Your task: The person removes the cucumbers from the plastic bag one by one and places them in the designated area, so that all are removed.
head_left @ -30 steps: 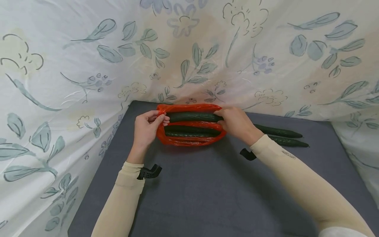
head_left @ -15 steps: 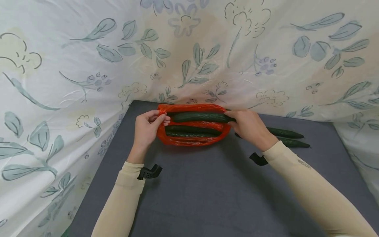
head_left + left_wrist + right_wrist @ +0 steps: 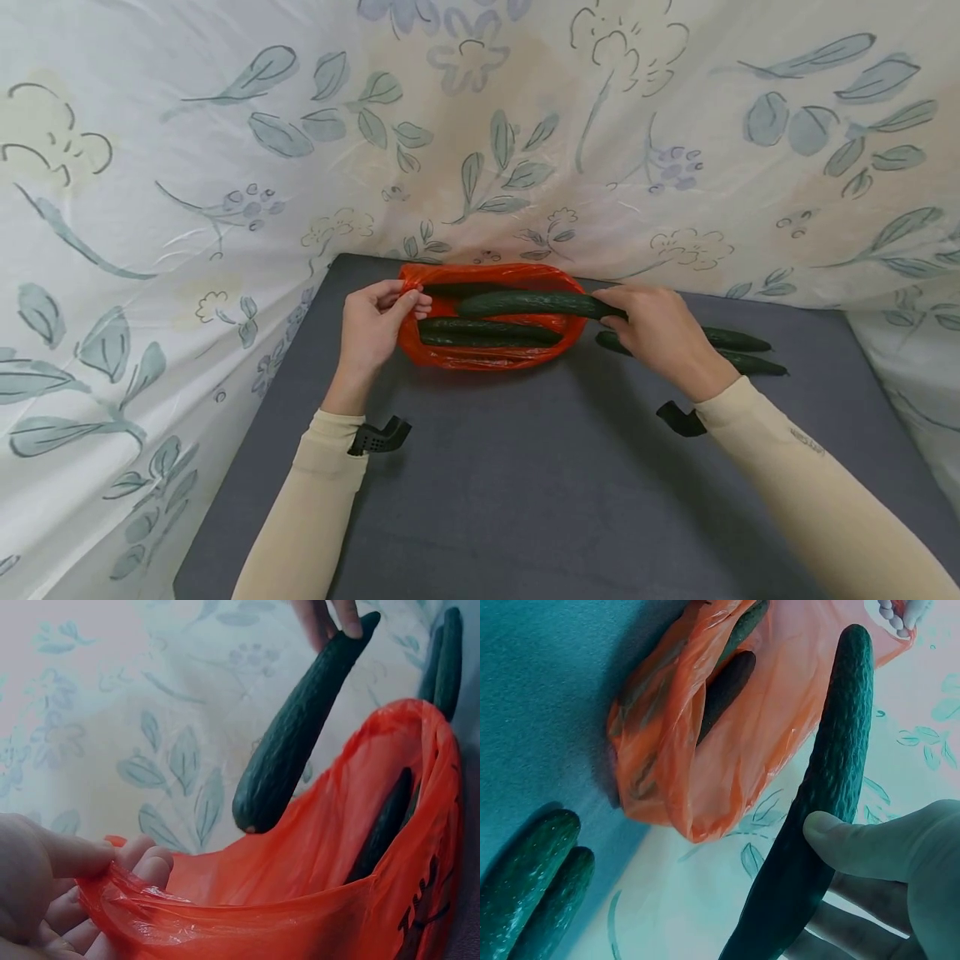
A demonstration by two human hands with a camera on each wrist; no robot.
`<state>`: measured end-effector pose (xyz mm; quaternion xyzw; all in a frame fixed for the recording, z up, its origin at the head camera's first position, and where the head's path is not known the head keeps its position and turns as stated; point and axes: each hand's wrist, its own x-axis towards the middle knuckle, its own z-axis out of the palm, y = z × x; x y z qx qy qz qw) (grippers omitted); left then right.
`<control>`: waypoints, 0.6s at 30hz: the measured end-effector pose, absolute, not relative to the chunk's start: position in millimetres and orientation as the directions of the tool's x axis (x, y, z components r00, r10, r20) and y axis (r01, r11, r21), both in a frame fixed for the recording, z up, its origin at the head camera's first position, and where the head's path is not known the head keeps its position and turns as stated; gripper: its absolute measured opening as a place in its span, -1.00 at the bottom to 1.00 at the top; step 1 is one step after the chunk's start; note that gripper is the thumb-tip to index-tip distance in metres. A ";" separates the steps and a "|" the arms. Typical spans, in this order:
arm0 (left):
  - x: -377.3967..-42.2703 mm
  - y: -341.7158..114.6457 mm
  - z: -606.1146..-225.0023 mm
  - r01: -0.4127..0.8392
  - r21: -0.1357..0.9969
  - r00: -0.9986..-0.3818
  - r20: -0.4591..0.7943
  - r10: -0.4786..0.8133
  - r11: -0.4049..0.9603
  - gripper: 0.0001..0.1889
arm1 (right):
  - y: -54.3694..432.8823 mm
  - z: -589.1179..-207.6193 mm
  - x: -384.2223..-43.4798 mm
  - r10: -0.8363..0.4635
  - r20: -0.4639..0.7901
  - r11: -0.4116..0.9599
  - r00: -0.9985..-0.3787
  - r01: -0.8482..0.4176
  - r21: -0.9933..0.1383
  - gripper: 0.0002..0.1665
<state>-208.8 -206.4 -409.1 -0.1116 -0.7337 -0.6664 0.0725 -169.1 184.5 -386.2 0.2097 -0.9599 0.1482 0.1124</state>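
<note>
A red plastic bag [image 3: 491, 362] lies on its side with its mouth held wide. My left hand [image 3: 372, 327] pinches the left end of the bag's rim between thumb and fingers. One long green cucumber [image 3: 525, 303] is gripped near its right end by my right hand [image 3: 663, 335]. In the left wrist view this cucumber [image 3: 300, 742] hangs tilted over the bag's mouth, its blunt tip just above the rim. More cucumbers [image 3: 487, 327] lie inside the bag, partly hidden by its folds. The right wrist view shows my right thumb on top of the cucumber [image 3: 840, 742].
Two other cucumbers [image 3: 753, 363] lie side by side on the dark grey table [image 3: 495, 475], right of the bag and partly behind my right hand. A flowered sheet [image 3: 517, 175] hangs along the table's back and left edges. A black camera mount [image 3: 381, 435] juts from my left wrist.
My right hand has moved right with the cucumber, drawing its left end away from my left hand and the bag's left side. My left hand keeps its pinch on the rim.
</note>
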 end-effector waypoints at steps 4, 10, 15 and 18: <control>-208.1 -207.3 -408.6 0.257 0.962 -0.965 0.252 0.066 0.087 -0.72 | 191.6 -387.9 -162.8 -0.362 0.296 0.869 -0.884 -0.435 -0.236 -0.47; -207.4 -207.7 -410.1 0.255 0.964 -0.966 0.250 0.068 0.081 -0.73 | 202.8 -389.0 -153.0 -0.365 0.325 0.865 -0.872 -0.447 -0.227 -0.46; -207.7 -207.9 -410.6 0.255 0.963 -0.966 0.251 0.060 0.083 -0.72 | 212.7 -389.0 -143.8 -0.367 0.348 0.863 -0.863 -0.455 -0.218 -0.44; -207.7 -208.0 -410.4 0.258 0.962 -0.965 0.254 0.058 0.084 -0.71 | 218.6 -388.8 -138.3 -0.356 0.355 0.867 -0.864 -0.448 -0.219 -0.43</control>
